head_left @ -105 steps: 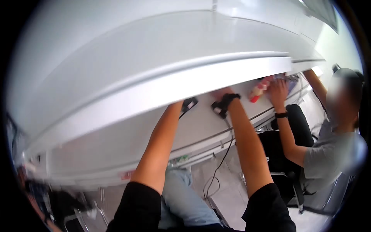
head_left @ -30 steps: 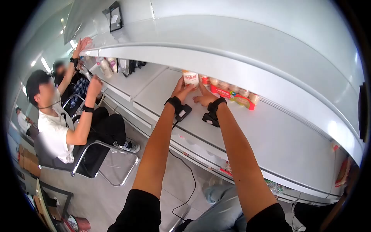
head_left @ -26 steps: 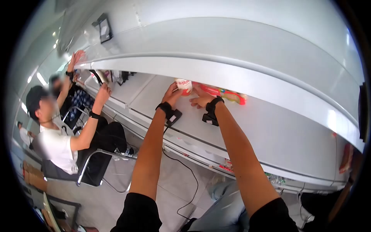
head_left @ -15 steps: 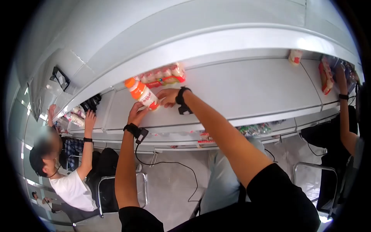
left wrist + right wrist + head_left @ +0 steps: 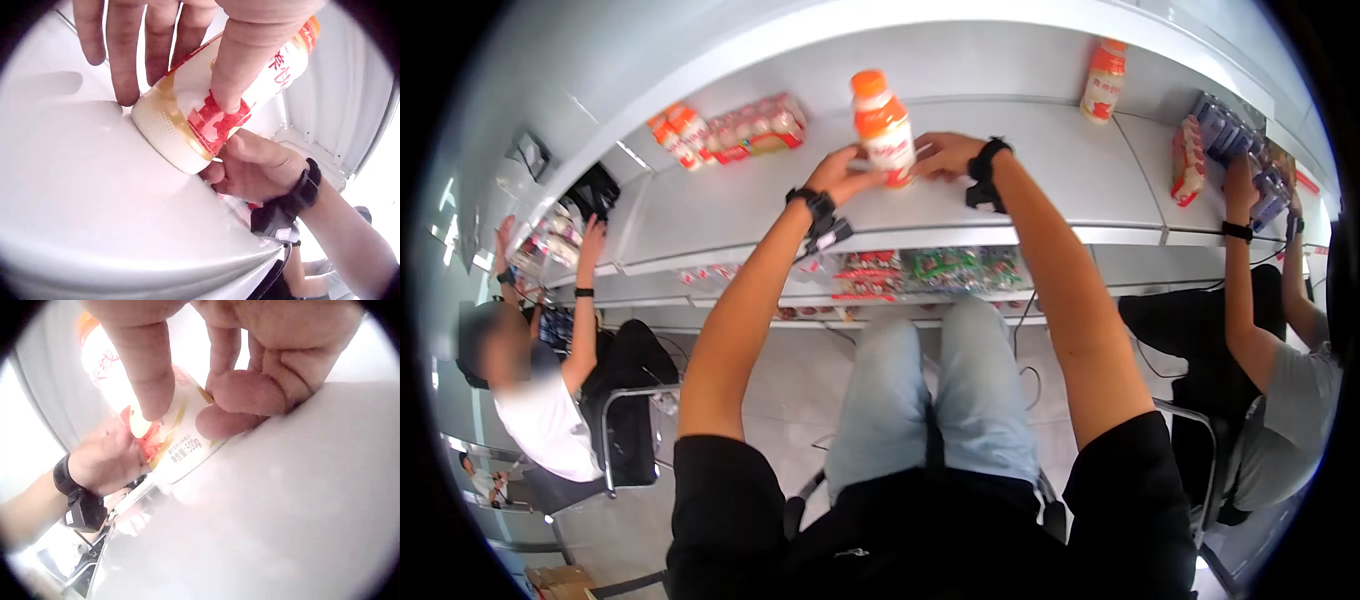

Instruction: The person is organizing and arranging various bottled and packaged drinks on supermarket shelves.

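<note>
A drink bottle (image 5: 888, 140) with an orange cap and a white label with red print stands at the middle of the shelf, its base at the shelf surface. My left hand (image 5: 845, 175) grips it from the left, thumb (image 5: 240, 69) across the label and fingers behind. From the right, my right hand (image 5: 950, 155) holds the lower part, with the thumb (image 5: 150, 387) on the label and curled fingers (image 5: 244, 394) by the base. "500g" shows on the bottle in the right wrist view.
Left along the shelf (image 5: 1030, 190) are orange-topped bottles (image 5: 682, 137) beside a pack of small bottles (image 5: 755, 128). Another orange-capped bottle (image 5: 1104, 82) stands back right, near a red pack (image 5: 1188, 160). Bagged goods (image 5: 930, 272) lie below. People sit on both sides.
Both hands have brought the bottle rightward along the shelf, away from the pack of small bottles. It was tilted half a second ago and is now nearly upright. The head view has turned right.
</note>
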